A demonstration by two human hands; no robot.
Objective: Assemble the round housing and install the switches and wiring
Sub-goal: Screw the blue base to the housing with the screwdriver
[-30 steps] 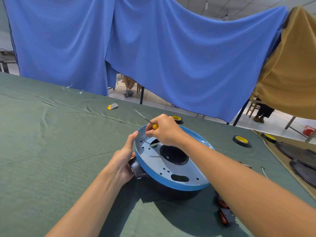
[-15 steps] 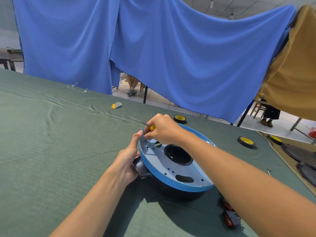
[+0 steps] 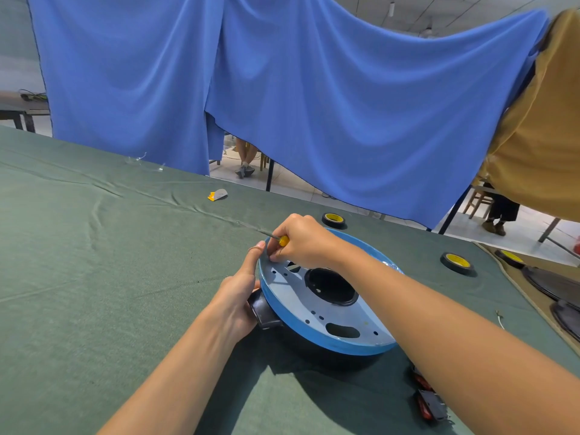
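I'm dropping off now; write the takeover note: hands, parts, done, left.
Left hand grips the housing at its left side, index finger up along the rim.
Right hand holds the screwdriver, shaft pointing away; its fingers touch the housing's top near the far-left rim.
Done: blue top sits on the black base.
Left: switches lie loose on the cloth, near right; no wiring visible in the housing.
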